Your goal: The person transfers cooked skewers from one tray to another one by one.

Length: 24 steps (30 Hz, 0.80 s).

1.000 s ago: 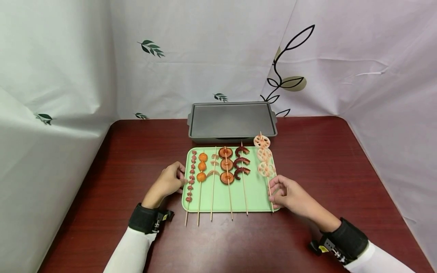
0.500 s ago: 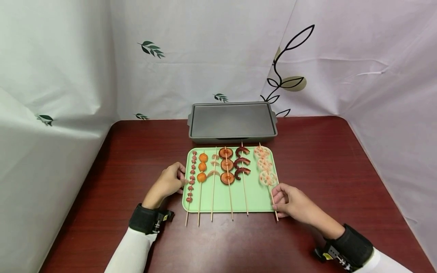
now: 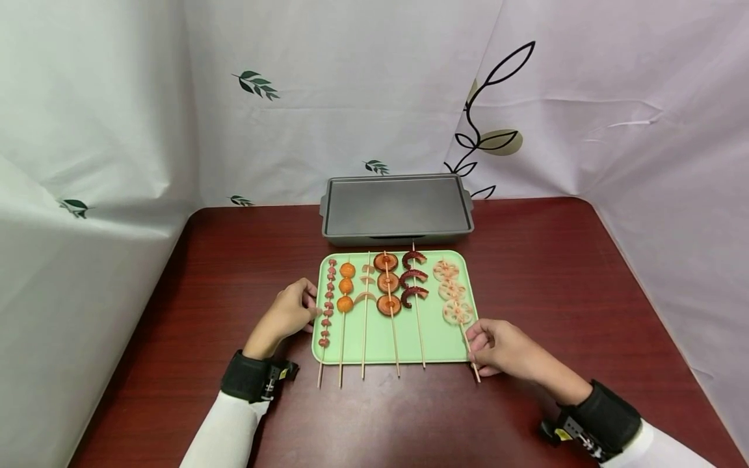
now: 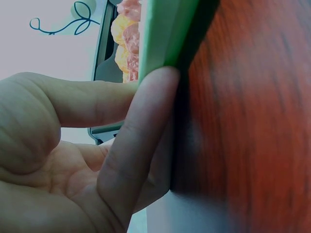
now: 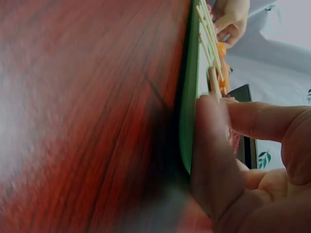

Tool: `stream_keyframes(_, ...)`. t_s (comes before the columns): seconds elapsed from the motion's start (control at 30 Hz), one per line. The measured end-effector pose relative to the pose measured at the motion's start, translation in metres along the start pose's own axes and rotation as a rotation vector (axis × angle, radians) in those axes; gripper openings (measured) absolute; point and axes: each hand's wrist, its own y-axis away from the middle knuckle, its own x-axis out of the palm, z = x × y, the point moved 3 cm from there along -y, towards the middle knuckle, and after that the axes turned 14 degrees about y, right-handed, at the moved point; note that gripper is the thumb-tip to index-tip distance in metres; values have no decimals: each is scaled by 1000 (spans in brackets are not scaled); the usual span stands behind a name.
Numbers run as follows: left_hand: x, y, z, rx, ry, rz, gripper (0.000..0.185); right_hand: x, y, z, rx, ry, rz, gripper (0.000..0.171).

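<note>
A green tray [image 3: 435, 341] lies on the dark red table with several skewers side by side on it. My left hand [image 3: 310, 311] grips the tray's left rim [image 4: 163, 39], thumb above and a finger against the edge. At the tray's front right corner, my right hand [image 3: 473, 341] pinches the stick of the lotus root skewer [image 3: 452, 292]. That skewer lies flat at the tray's right side. In the right wrist view the thumb and a finger [image 5: 214, 145] sit against the tray edge [image 5: 187, 121].
A grey griddle pan [image 3: 396, 208] stands just behind the tray. On the tray, from the left, lie skewers of small sausage beads [image 3: 326, 305], orange balls [image 3: 346, 286], pale strips [image 3: 365, 292], brown rings [image 3: 388, 283] and dark crescents [image 3: 413, 278]. White printed cloth walls the table's back and sides.
My right hand has lowered the lotus root skewer from above the tray's far right corner and drawn it nearer, so it now lies on the tray. The left hand has stayed put.
</note>
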Motion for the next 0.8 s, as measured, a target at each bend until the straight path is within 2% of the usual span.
stream_keyframes(0.3, 1, 1, -1, 8, 8, -8, 24, -2, -4, 5, -82, 423, -153, 23)
stream_keyframes(0.53, 1, 0, -1, 12, 3, -11, 24, -9, -6, 11, -82, 502, -203, 17)
stream_keyframes(0.67, 0, 0, 0, 5, 16, -14, 26, -21, -7, 16, -126, 568, -287, 11)
stream_keyframes(0.8, 0, 0, 1, 1, 4, -17, 25, -35, -8, 23, -171, 627, -387, 18)
